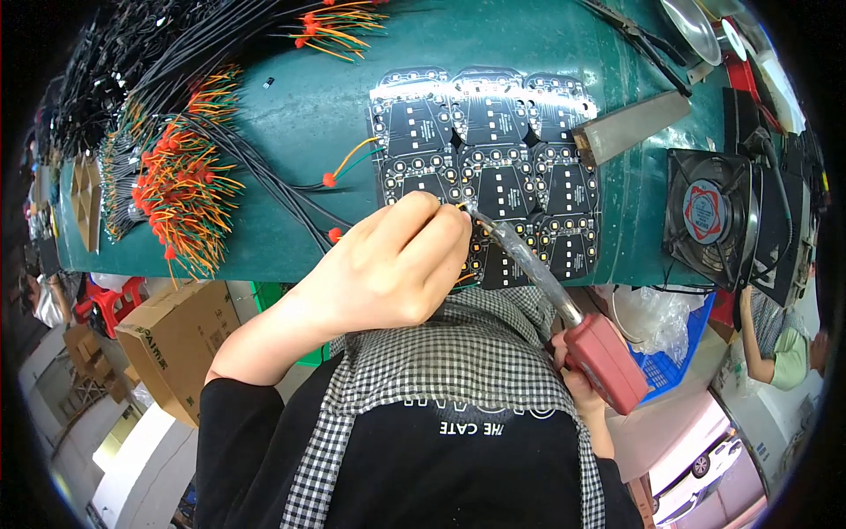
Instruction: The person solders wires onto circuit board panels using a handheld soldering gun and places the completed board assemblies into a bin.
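A panel of black circuit boards [493, 123] with small square LEDs lies on the green table in front of me. Bent over its lower middle, my left hand [392, 256] pinches a thin wire, whose yellowish end [461, 206] shows at the fingertips. My right hand [577, 381] is wrapped round the handle of a red soldering gun [608, 361], partly hidden behind it. The gun's long grey barrel [529, 260] slants up to the left, its tip at the board beside my left fingertips. One black cable with orange and green wires [357, 159] reaches the panel's left edge.
Bundled black cables with red beads and orange wire ends [185, 189] cover the table's left. On the right are a metal bar [634, 128], long-handled pliers [643, 35] and a black fan [709, 212]. A cardboard box [176, 344] and blue crate [674, 361] stand below the table edge.
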A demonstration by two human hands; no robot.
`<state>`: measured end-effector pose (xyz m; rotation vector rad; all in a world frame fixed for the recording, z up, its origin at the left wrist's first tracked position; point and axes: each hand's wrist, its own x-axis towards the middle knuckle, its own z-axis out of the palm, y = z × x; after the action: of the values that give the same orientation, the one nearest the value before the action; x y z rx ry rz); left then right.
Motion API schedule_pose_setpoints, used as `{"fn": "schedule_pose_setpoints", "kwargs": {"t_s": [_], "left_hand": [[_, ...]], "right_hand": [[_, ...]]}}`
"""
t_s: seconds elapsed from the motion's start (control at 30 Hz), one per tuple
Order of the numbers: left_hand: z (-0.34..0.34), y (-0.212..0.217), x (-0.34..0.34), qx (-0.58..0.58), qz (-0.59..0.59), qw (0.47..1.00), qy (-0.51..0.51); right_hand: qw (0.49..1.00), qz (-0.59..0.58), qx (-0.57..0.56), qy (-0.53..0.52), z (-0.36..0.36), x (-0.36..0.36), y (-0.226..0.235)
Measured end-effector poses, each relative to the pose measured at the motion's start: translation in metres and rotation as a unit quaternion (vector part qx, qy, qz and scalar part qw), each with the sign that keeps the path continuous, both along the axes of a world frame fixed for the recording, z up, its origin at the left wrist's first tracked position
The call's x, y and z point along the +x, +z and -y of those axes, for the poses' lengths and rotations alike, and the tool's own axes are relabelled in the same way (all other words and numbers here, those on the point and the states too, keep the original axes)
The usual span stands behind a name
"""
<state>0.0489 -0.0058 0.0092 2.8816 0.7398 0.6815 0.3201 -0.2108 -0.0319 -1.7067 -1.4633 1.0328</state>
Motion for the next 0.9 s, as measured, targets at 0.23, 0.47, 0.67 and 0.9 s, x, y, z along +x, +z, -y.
{"fn": "schedule_pose_setpoints", "kwargs": {"t_s": [0.23,0.47,0.67,0.9], "left_hand": [[-0.002,0.009,0.000,-0.021,-0.032,0.999,-0.007],[-0.088,0.010,-0.030,0.010,-0.026,0.970,0.240],[-0.126,-0.014,-0.047,0.077,-0.079,0.963,0.247],[-0.108,0.014,-0.049,0.019,0.154,0.971,0.179]], "right_hand": [[0.965,-0.235,0.004,-0.116,-0.041,-0.026,0.030],[0.953,-0.259,0.032,-0.157,-0.057,-0.031,0.037],[0.951,-0.261,0.047,-0.160,-0.055,-0.028,0.034],[0.938,-0.305,0.046,-0.157,-0.053,-0.027,0.034]]}}
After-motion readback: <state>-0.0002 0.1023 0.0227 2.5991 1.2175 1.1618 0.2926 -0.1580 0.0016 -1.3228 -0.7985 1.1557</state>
